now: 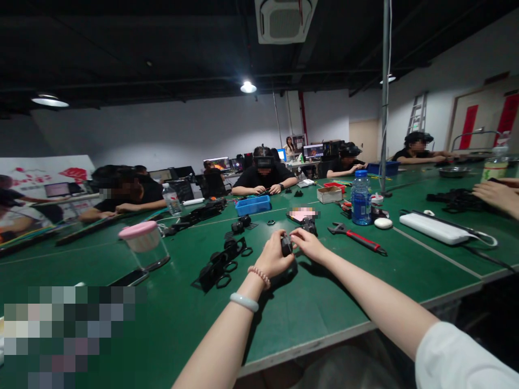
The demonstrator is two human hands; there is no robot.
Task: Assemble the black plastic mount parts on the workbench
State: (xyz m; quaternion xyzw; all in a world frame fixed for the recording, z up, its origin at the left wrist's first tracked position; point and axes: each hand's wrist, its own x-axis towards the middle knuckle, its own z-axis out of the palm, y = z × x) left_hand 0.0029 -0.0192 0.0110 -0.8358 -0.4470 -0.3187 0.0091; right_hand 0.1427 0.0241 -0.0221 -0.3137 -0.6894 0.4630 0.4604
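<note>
Near the middle of the green table (316,302), my left hand (276,255) is closed round a small black part (286,245). My right hand (310,244) touches the same part from the right with its fingertips pinched together. Just beyond my hands sit more black parts (308,226) beside a pink item (303,213). To the left of my left hand lie several black parts with rings (221,265), and a smaller black group (242,223) is behind them. An adjustable wrench with a red and black handle (363,241) rests to the right.
A blue tray (253,205), a small box (329,195) and a blue bottle (361,199) stand farther back. A pink-lidded cup (141,240) and a phone (130,279) are at left. A white power strip (433,228) lies right. Other people sit around the table; a person's hand (497,194) is at far right.
</note>
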